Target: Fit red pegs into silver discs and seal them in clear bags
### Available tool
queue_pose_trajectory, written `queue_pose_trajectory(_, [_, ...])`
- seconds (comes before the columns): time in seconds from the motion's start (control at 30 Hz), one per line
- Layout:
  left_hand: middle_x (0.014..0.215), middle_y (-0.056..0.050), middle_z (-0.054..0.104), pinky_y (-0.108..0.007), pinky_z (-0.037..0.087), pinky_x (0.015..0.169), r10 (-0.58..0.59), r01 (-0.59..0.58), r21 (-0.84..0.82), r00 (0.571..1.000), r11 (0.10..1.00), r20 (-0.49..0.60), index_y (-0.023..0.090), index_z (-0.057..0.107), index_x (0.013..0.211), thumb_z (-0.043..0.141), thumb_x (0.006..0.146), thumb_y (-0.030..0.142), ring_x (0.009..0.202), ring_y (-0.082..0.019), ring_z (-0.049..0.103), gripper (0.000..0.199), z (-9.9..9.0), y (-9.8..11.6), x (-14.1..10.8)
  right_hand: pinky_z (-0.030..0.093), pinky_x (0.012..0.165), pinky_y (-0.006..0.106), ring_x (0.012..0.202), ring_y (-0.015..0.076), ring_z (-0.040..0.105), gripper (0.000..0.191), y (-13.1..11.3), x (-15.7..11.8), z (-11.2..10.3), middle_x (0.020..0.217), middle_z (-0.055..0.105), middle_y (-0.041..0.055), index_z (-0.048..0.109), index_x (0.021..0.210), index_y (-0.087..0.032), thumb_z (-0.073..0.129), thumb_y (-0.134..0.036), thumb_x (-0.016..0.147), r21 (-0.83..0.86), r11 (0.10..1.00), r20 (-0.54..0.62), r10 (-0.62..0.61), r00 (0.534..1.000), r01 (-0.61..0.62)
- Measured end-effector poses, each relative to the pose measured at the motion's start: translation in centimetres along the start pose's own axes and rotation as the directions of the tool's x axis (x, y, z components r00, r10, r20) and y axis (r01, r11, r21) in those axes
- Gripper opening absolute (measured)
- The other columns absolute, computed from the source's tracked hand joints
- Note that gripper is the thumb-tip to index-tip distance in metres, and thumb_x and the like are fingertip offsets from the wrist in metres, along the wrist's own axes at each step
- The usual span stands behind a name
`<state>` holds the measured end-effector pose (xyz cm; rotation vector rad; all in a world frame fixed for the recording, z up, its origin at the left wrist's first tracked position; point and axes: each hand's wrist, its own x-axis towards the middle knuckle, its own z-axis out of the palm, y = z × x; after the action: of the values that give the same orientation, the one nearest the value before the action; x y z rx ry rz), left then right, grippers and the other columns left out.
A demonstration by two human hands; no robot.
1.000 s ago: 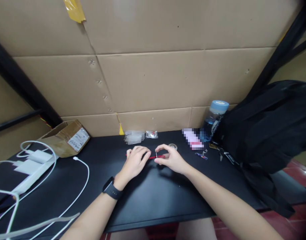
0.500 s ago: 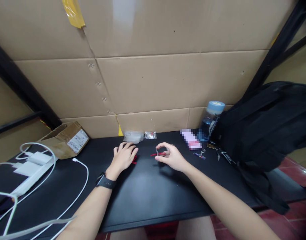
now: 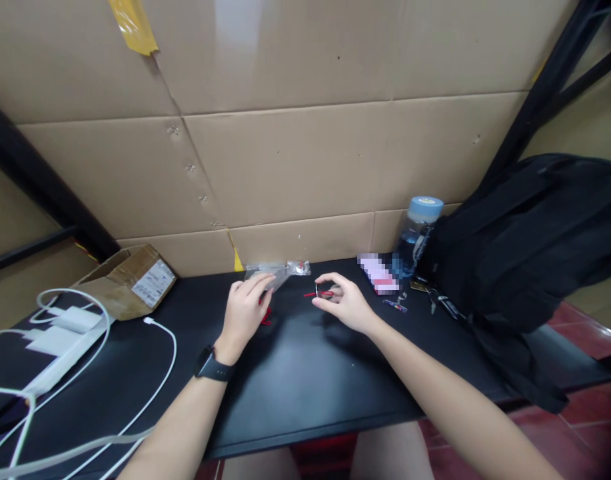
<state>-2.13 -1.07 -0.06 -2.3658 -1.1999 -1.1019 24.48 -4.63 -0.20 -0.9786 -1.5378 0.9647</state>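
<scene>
My left hand [image 3: 242,313], with a black watch on its wrist, pinches a clear plastic bag [image 3: 281,276] between thumb and fingers. One end of the bag is raised off the black table. Beneath that hand lies a bundle of red cord [image 3: 266,317], partly covered by the fingers. My right hand [image 3: 350,307] is held just above the table, its thumb and index finger closed on a small, thin silvery piece [image 3: 316,289]. A short red cord [image 3: 310,295] runs across it; how they are joined is too small to tell. Behind sits a small clear packet [image 3: 299,268].
At the left are an open cardboard box [image 3: 135,280], a white power strip [image 3: 78,347] and loose white cables [image 3: 172,353]. On the right stand a blue-lidded bottle [image 3: 419,233], a blurred pink item [image 3: 379,275], keys [image 3: 434,303] and a black backpack [image 3: 530,240]. Cardboard [image 3: 285,167] walls the back.
My left hand has closed on the plastic bag and lifted one end from the table. My right hand has risen slightly, still pinching the silvery piece with red cord. The view shifted a little.
</scene>
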Motion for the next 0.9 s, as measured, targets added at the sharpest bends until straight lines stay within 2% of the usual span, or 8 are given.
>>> queue_pose_trajectory(0.13, [0.111,-0.007,0.074,-0.033,0.052,0.093,0.04,-0.039,-0.263,0.999,0.964,-0.003,0.022,0.07,0.109,0.054,0.101,0.021,0.103,-0.019,0.069,0.018,1.1,2.2,-0.3,0.058,0.072,0.028,0.081,0.0141,0.069,0.037,-0.3,0.3,-0.9,0.118,0.065,0.0062,0.064,0.11,-0.022,0.079,-0.035,0.078,-0.045,0.998,-0.09,-0.046,0.995,0.042])
queue_pose_trajectory(0.23, [0.111,-0.007,0.071,-0.031,0.054,0.092,0.065,-0.006,-0.369,0.987,0.929,0.145,0.022,0.071,0.109,0.051,0.102,0.02,0.102,-0.018,0.068,0.022,2.2,3.4,-0.7,0.057,0.069,0.027,0.078,0.0133,0.068,0.035,-0.1,0.5,-1.6,0.117,0.065,0.0057,0.064,0.112,-0.023,0.077,-0.034,0.08,-0.117,0.99,-0.114,-0.097,0.989,0.084])
queue_pose_trajectory(0.33, [0.12,-0.009,0.068,-0.038,0.053,0.093,0.115,-0.035,-0.251,0.944,0.967,0.309,0.022,0.072,0.112,0.058,0.099,0.025,0.109,-0.023,0.064,0.02,2.6,4.1,-0.9,0.054,0.063,0.026,0.075,0.0129,0.066,0.034,-0.1,0.5,-2.1,0.117,0.065,0.0054,0.064,0.112,-0.024,0.076,-0.033,0.082,-0.214,0.968,-0.113,-0.158,0.981,0.131])
queue_pose_trajectory(0.47, [0.146,-0.011,0.056,-0.052,0.043,0.098,0.126,-0.155,0.05,0.921,0.987,0.37,0.025,0.075,0.111,0.071,0.092,0.034,0.132,-0.037,0.046,0.022,2.2,4.9,-0.9,0.055,0.067,0.027,0.083,0.0158,0.068,0.032,-0.6,0.3,-2.3,0.115,0.065,0.0053,0.065,0.113,-0.025,0.076,-0.029,0.083,-0.346,0.916,-0.03,-0.228,0.973,0.204])
queue_pose_trajectory(0.63, [0.132,-0.009,0.065,-0.049,0.042,0.093,0.168,-0.248,0.115,0.869,0.962,0.466,0.027,0.077,0.106,0.063,0.097,0.025,0.13,-0.033,0.048,0.017,2.0,5.8,-1.0,0.055,0.087,0.033,0.098,0.0195,0.067,0.033,-1.1,0.1,-2.5,0.115,0.065,0.0055,0.064,0.115,-0.024,0.076,-0.026,0.085,-0.463,0.846,0.115,-0.238,0.964,0.264])
queue_pose_trajectory(0.73, [0.138,-0.007,0.063,-0.051,0.04,0.098,0.164,-0.243,0.112,0.867,0.963,0.471,0.031,0.074,0.116,0.06,0.098,0.021,0.137,-0.034,0.043,0.025,2.0,5.9,-1.3,0.053,0.088,0.033,0.097,0.0191,0.067,0.031,-1.1,-0.2,-2.8,0.112,0.067,0.0038,0.064,0.112,-0.025,0.077,-0.026,0.083,-0.556,0.784,0.243,-0.164,0.956,0.276])
queue_pose_trajectory(0.83, [0.148,-0.008,0.056,-0.058,0.034,0.106,0.156,-0.223,0.093,0.872,0.97,0.463,0.036,0.069,0.128,0.055,0.101,0.026,0.144,-0.037,0.035,0.032,1.7,6.0,-1.6,0.05,0.077,0.03,0.093,0.0201,0.067,0.032,-0.8,-0.4,-3.1,0.107,0.068,0.0026,0.066,0.107,-0.027,0.081,-0.026,0.079,-0.677,0.69,0.328,-0.029,0.944,0.256])
queue_pose_trajectory(0.9, [0.144,-0.011,0.057,-0.061,0.032,0.108,0.149,-0.204,0.061,0.861,0.977,0.486,0.035,0.064,0.135,0.052,0.103,0.032,0.143,-0.038,0.036,0.035,1.5,6.0,-1.8,0.046,0.069,0.028,0.09,0.0215,0.067,0.034,-0.5,-0.6,-3.1,0.104,0.068,0.003,0.067,0.105,-0.027,0.084,-0.026,0.075,-0.744,0.624,0.339,0.044,0.94,0.239])
